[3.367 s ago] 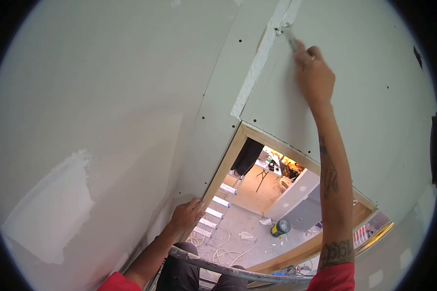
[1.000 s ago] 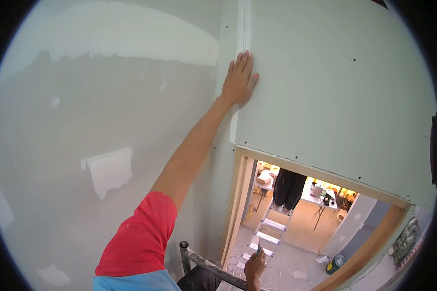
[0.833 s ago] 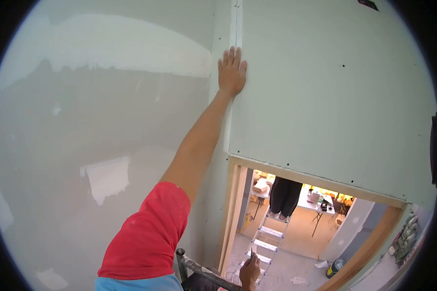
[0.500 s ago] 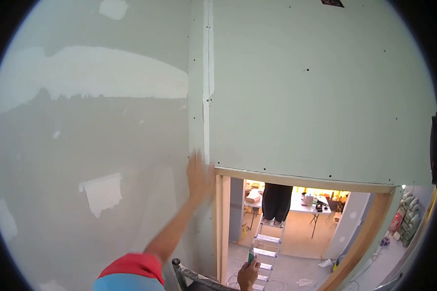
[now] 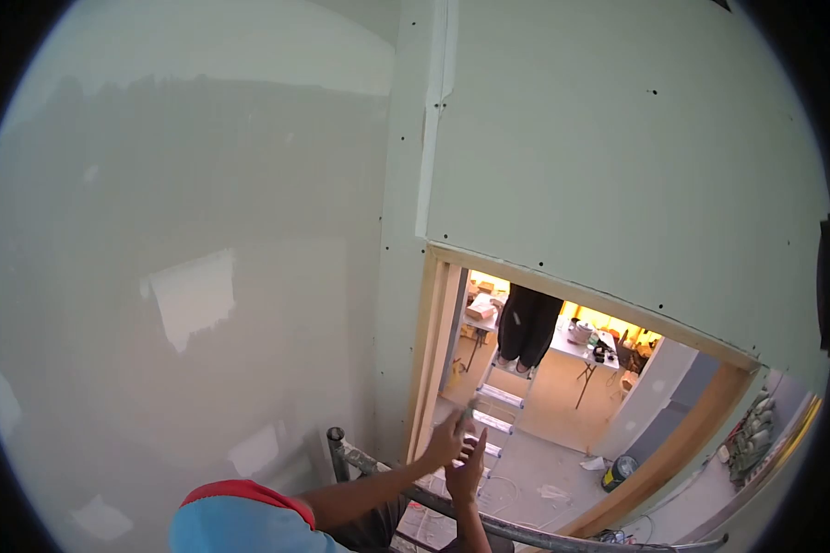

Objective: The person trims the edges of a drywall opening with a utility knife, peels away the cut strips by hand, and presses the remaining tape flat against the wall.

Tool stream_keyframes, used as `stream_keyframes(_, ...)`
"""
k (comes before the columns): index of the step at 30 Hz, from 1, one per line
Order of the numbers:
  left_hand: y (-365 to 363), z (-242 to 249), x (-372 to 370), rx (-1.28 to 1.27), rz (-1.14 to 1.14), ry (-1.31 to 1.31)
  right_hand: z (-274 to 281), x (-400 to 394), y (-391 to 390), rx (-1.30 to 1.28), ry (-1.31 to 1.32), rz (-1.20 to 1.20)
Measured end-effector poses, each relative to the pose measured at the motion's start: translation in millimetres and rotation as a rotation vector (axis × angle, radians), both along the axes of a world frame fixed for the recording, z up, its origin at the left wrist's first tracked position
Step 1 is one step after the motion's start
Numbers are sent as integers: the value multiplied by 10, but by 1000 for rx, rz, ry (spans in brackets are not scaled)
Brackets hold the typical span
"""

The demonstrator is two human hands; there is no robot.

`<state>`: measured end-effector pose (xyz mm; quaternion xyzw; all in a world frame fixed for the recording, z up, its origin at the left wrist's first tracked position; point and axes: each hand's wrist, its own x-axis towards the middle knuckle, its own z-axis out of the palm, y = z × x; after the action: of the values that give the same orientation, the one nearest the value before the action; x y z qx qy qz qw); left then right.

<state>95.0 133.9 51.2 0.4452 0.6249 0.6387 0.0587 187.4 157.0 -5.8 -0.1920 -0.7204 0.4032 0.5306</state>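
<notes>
My left hand [image 5: 445, 440] and my right hand [image 5: 466, 472] are close together above the metal rail, in front of the doorway. A small, blurred greenish tool [image 5: 468, 417] sticks up from the fingers of my left hand. Just below it, my right hand has its fingers apart, and nothing clear shows in it. Green wallboard [image 5: 609, 184] with screw heads rises above the wooden door frame [image 5: 581, 300]. A pale vertical joint [image 5: 429, 170] runs down near the corner.
A curved metal rail [image 5: 563, 539] crosses below my hands. Through the doorway, a person in dark trousers [image 5: 528, 327] stands on a ladder [image 5: 500, 396]. Behind are a cluttered table [image 5: 586, 348] and a dark bucket [image 5: 620, 473]. Patched grey wall [image 5: 295, 212] fills the left side.
My left hand has come down from the joint to my right hand. The tool, earlier in my right hand, now shows at my left fingers. The view has tilted and shifted downward.
</notes>
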Motion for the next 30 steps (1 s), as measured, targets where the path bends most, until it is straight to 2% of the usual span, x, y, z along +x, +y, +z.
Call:
stream_keyframes(1,49,173,-147,77,76,94,15,-15,-16,-41,4,-4)
stream_keyframes(2,36,586,-232,211,134,119,-9,-24,-4,-10,-119,-65)
stream_keyframes(3,57,998,-443,244,121,126,-60,-41,23,-10,-131,-65)
stream_keyframes(4,54,1473,-664,356,104,186,-134,-68,67,-16,-211,-74)
stream_keyframes(5,-52,2074,-727,382,185,140,-206,-62,75,-25,-293,-81)
stream_keyframes(6,4,2497,-1003,564,279,296,-195,-48,67,-42,-345,-55)
stream_keyframes(7,-147,3085,-1009,616,419,377,-163,-34,59,-51,-365,-51)
stream_keyframes(8,-194,3508,-1144,659,413,348,-135,-24,58,-69,-420,-23)
stream_keyframes(9,-158,3878,-1352,701,516,443,-131,-12,55,-88,-473,5)
stream_keyframes(10,-78,4187,-1619,694,687,640,-143,-5,59,-109,-499,3)
stream_keyframes(12,13,4627,-1903,628,765,710,-181,0,65,-74,-534,-15)
stream_keyframes(17,81,5092,-2041,616,701,830,-227,-23,76,20,-525,-37)
stream_keyframes(18,114,5118,-2075,612,696,896,-193,4,53,-5,-534,-26)
stream_keyframes(24,275,5206,-2187,606,678,883,-169,-30,85,44,-622,-45)
stream_keyframes(30,295,5214,-2220,612,669,869,-127,-56,73,-14,-661,-10)
